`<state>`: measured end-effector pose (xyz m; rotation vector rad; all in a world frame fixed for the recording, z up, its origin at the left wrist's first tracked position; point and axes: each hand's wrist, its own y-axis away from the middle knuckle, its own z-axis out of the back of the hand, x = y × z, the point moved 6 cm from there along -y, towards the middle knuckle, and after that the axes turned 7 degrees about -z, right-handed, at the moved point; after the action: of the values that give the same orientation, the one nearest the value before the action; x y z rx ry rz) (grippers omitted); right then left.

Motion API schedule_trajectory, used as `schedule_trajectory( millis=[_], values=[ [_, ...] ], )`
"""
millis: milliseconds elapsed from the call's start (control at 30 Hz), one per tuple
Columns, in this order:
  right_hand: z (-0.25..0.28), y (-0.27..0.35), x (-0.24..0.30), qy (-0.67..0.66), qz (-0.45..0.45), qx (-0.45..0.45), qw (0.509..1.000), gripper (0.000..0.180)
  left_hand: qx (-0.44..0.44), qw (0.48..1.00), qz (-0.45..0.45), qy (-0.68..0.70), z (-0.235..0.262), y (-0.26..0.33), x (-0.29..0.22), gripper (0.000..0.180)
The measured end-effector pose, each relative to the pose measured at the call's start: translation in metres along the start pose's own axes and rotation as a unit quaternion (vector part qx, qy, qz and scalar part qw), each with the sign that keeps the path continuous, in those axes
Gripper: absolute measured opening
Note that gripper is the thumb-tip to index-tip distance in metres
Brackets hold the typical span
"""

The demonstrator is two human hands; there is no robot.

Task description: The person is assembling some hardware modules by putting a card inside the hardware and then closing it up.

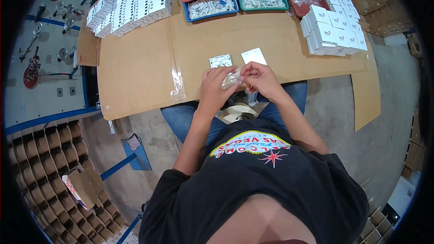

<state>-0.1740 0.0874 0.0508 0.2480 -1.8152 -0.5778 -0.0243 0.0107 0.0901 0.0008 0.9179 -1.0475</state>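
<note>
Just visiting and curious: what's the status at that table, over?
Left hand and right hand holding crinkled clear plastic. Plain white square piece and dark-marked white piece lying just beyond. Nothing seen blocking either hand.

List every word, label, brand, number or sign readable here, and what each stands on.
Shirt: large coloured lettering with a red star; legible, wording left unquoted.
Right boxes: small red marks and dark print, too small to read reliably.
Left boxes: dark marks, too small to tell whether they are print.
Clear bag: no print visible.
</note>
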Motion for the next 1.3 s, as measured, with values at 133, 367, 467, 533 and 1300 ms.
schedule_trajectory(
  millis=[133, 367, 467, 533, 1300],
  values=[
    [0.003, 0.001, -0.001, 0.036, 0.009, 0.005, 0.999, 0.01, 0.003, 1.0, -0.005, 0.008, 0.005, -0.004, -0.01, 0.048],
    [-0.003, 0.008, 0.006, 0.051, -0.007, -0.01, 0.999, 0.018, -0.013, 1.0, 0.01, 0.009, -0.002, -0.001, -0.002, 0.044],
    [-0.004, 0.007, 0.001, 0.08, -0.014, 0.02, 0.996, 0.019, -0.018, 0.999, 0.021, 0.025, -0.005, 0.001, 0.001, 0.043],
    [-0.001, 0.004, -0.002, 0.085, -0.008, 0.025, 0.996, 0.018, -0.017, 0.999, 0.032, 0.034, -0.007, 0.001, 0.003, 0.042],
    [-0.005, 0.009, 0.017, 0.27, 0.11, -0.042, 0.956, 0.013, -0.002, 0.999, 0.005, -0.036, -0.005, 0.001, 0.003, 0.041]
  ],
)
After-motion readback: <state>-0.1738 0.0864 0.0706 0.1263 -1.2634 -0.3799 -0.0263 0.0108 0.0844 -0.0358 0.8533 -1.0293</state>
